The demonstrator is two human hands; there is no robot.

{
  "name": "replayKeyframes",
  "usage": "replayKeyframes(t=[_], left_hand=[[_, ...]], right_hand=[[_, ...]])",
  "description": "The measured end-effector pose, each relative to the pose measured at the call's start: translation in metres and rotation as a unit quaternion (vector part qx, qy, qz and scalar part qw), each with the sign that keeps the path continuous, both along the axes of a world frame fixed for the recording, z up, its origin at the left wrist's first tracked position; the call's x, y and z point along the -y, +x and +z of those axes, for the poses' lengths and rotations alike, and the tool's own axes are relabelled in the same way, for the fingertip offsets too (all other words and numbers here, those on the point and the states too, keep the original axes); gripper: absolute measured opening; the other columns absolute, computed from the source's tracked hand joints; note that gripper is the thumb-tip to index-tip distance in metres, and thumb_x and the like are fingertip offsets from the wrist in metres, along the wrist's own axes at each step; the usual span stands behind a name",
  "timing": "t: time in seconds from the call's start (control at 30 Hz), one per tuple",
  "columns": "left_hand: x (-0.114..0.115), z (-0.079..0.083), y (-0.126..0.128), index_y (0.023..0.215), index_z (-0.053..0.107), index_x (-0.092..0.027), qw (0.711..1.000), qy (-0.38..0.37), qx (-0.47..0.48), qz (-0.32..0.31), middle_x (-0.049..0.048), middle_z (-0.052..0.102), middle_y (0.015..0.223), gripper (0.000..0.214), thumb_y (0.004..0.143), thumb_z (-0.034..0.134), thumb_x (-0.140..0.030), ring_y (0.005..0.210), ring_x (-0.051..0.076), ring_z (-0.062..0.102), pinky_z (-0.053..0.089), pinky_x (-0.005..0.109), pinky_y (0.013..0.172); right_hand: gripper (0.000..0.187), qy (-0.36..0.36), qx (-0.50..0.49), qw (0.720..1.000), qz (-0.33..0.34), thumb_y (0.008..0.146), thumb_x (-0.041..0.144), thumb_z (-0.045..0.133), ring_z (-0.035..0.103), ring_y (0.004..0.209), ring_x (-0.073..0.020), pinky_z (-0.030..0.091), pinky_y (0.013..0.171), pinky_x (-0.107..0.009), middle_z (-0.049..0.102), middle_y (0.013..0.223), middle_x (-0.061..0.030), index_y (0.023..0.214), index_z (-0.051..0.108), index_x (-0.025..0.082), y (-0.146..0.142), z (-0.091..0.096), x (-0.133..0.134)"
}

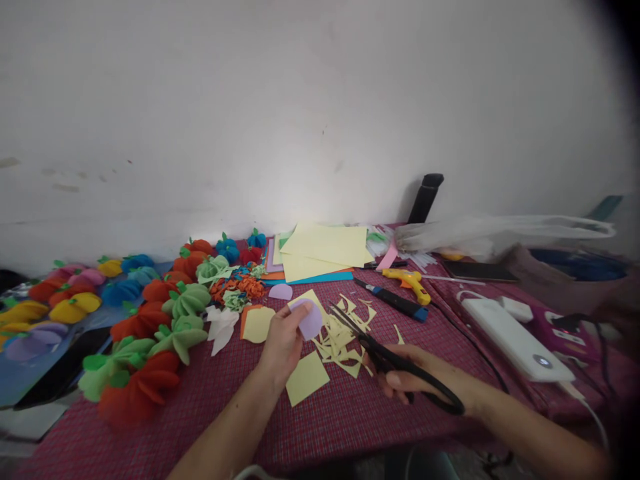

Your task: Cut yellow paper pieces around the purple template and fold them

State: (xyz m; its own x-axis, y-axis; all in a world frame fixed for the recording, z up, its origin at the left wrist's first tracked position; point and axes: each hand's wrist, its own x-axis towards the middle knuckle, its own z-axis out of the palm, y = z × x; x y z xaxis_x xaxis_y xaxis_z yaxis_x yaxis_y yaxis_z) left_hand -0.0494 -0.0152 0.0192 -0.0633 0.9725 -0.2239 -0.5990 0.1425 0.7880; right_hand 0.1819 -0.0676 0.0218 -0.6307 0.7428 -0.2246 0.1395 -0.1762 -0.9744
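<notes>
My left hand (pixel 285 337) pinches a rounded piece of purple paper (pixel 311 321) between thumb and fingers, above the table's middle. In my right hand (pixel 400 373) is a pair of black scissors (pixel 385 353), their blades pointing up and left toward the purple paper but apart from it. Below the hands lie yellow paper offcuts (pixel 340 340) in a loose heap. A square of yellow paper (pixel 307 379) lies nearer to me. Another purple paper piece (pixel 281 291) rests flat behind my left hand, and rounded yellow paper (pixel 259 325) lies to its left.
Colourful paper pumpkins (pixel 145 320) crowd the left side. Sheets of yellow paper (pixel 325 250) lie against the wall. To the right are a box cutter (pixel 395 300), a yellow glue gun (pixel 410 283), a white power bank (pixel 510 340) with cables, and a plastic bag (pixel 475 233).
</notes>
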Motion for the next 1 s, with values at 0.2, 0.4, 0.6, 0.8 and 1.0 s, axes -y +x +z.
replayKeyframes(t=[0.2, 0.4, 0.6, 0.8, 1.0], left_hand=[[-0.001, -0.001, 0.000, 0.073, 0.064, -0.011, 1.000, -0.004, 0.000, 0.007, 0.0020, 0.066, 0.064, 0.028, 0.050, 0.077, -0.020, 0.055, 0.011, 0.058, 0.046, 0.023, 0.054], [0.001, -0.002, 0.001, 0.070, 0.064, -0.011, 1.000, -0.003, -0.009, -0.003, 0.0010, 0.065, 0.061, 0.026, 0.051, 0.077, -0.023, 0.053, 0.010, 0.057, 0.043, 0.023, 0.053], [0.004, -0.002, 0.005, 0.069, 0.062, -0.010, 1.000, -0.017, 0.009, -0.014, 0.0009, 0.064, 0.061, 0.023, 0.053, 0.075, -0.021, 0.053, 0.010, 0.056, 0.043, 0.022, 0.053], [0.005, -0.003, 0.005, 0.071, 0.062, -0.011, 0.999, -0.015, 0.025, -0.030, 0.0008, 0.065, 0.062, 0.023, 0.055, 0.074, -0.024, 0.053, 0.011, 0.057, 0.042, 0.023, 0.054], [0.005, -0.003, 0.005, 0.070, 0.061, -0.011, 0.999, -0.022, 0.024, -0.029, 0.0012, 0.065, 0.062, 0.024, 0.054, 0.074, -0.024, 0.052, 0.011, 0.057, 0.042, 0.023, 0.054]], right_hand=[[0.043, -0.027, 0.012, 1.000, 0.001, 0.072, 0.048, 0.060, 0.047, 0.053, -0.0097, 0.037, 0.050, -0.022, 0.054, 0.068, -0.0007, 0.100, 0.055, 0.015, -0.006, -0.006, 0.001], [0.043, -0.026, -0.003, 0.999, -0.021, 0.070, 0.046, 0.063, 0.046, 0.054, -0.0090, 0.035, 0.050, -0.021, 0.054, 0.068, -0.0004, 0.098, 0.056, 0.014, -0.025, -0.005, -0.004], [0.039, -0.003, -0.041, 0.998, -0.052, 0.073, 0.042, 0.062, 0.046, 0.054, -0.0083, 0.036, 0.050, -0.021, 0.052, 0.066, 0.0010, 0.099, 0.053, 0.015, -0.047, -0.016, -0.011], [0.038, 0.025, -0.059, 0.995, -0.071, 0.075, 0.041, 0.061, 0.044, 0.052, -0.0071, 0.037, 0.050, -0.021, 0.051, 0.068, 0.0017, 0.102, 0.052, 0.016, -0.060, -0.031, -0.015], [0.038, 0.037, -0.054, 0.995, -0.076, 0.075, 0.042, 0.061, 0.044, 0.051, -0.0068, 0.036, 0.048, -0.019, 0.051, 0.067, 0.0022, 0.103, 0.051, 0.017, -0.064, -0.038, -0.018]])
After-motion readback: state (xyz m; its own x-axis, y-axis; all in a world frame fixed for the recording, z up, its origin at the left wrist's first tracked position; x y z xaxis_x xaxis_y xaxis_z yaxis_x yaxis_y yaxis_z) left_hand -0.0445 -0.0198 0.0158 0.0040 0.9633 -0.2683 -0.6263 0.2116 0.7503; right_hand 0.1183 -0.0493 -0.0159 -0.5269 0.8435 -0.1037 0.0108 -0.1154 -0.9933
